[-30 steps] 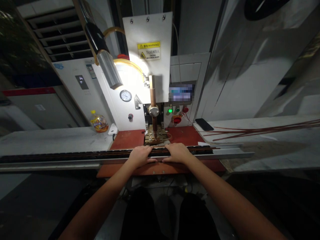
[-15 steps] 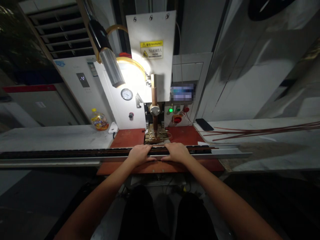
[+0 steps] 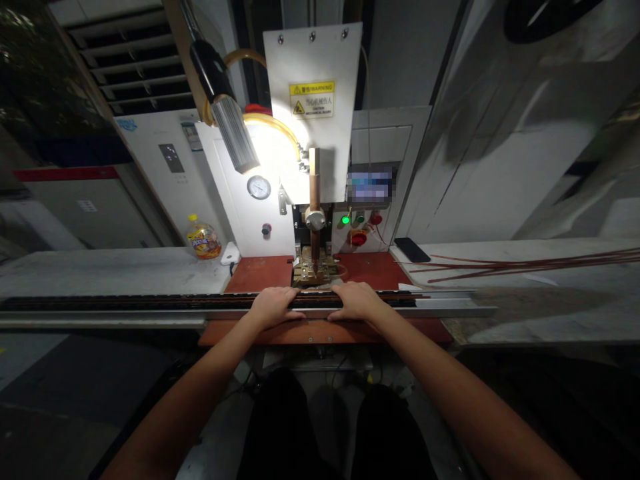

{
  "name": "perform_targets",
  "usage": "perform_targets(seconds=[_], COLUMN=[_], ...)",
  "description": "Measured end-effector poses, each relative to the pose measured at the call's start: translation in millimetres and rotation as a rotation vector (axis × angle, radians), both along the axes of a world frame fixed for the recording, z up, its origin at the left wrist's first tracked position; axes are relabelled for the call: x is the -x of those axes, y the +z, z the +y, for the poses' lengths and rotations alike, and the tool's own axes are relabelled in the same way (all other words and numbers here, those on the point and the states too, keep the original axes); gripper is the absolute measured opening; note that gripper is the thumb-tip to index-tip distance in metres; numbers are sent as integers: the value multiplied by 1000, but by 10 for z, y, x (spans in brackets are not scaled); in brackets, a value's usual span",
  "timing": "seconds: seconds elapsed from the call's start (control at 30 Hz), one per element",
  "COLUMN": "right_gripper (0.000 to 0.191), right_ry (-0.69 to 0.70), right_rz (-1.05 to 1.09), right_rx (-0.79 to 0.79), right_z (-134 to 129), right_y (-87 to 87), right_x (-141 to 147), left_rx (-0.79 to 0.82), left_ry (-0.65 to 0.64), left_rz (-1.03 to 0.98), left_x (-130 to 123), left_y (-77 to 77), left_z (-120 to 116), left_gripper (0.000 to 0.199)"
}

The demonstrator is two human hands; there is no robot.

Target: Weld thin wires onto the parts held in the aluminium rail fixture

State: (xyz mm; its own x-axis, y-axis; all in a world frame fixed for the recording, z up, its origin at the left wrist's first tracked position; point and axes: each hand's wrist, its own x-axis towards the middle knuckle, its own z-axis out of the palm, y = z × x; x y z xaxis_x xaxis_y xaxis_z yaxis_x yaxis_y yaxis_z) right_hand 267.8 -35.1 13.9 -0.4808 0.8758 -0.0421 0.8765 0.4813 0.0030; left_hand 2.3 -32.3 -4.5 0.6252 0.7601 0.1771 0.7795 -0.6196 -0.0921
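Note:
A long, light-coloured metal channel [image 3: 453,311] lies crosswise in front of me, carrying black strips [image 3: 125,304] and thin reddish-brown rods. My left hand [image 3: 273,307] wraps over it left of centre, fingers on the far side and thumb along the near edge. On the right, my right hand [image 3: 360,302] grips the same channel in a mirrored way. Between the hands a short stretch of channel shows. Just beyond it, the copper-coloured electrode [image 3: 315,245] of a white machine [image 3: 313,63] points down over a brass-coloured fixture [image 3: 303,270]. My fingertips are partly hidden.
A lit lamp [image 3: 233,133] shines on the machine. Buttons and a red switch [image 3: 358,238] sit below a blurred screen [image 3: 371,185]. Left stands a bottle [image 3: 205,241]; right lie a black phone [image 3: 412,250] and loose reddish-brown rods [image 3: 540,262]. A reddish-brown board [image 3: 320,333] lies under the channel.
The channel has slid slightly left relative to the machine, my left hand moving with it. The gap between my hands has widened a little. The whole view has shifted slightly.

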Motion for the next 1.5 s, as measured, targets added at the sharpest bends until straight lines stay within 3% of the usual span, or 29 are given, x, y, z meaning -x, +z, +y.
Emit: perform_targets(seconds=[0.23, 0.43, 0.67, 0.83, 1.03, 1.5], right_gripper=[79, 71, 73, 74, 71, 71], right_ry=[3, -48, -21, -28, -56, -33], right_rz=[26, 23, 27, 38, 54, 76], right_rx=[-51, -89, -102, -79, -51, -40], right_z=[-44, -118, -106, -107, -94, -88], right_y=[-11, -37, -39, -22, -18, -58], right_x=[48, 66, 67, 69, 67, 48], left_rx=[-10, -30, -1, 10, 39, 26], left_ry=[4, 26, 3, -29, -110, -80], left_rz=[-33, -51, -25, -27, -16, 26], left_x=[36, 7, -12, -243, -585, -611], left_y=[1, -28, 46, 113, 63, -30], left_z=[-24, -49, -35, -57, -18, -18], left_gripper=[67, 62, 63, 65, 88, 70])
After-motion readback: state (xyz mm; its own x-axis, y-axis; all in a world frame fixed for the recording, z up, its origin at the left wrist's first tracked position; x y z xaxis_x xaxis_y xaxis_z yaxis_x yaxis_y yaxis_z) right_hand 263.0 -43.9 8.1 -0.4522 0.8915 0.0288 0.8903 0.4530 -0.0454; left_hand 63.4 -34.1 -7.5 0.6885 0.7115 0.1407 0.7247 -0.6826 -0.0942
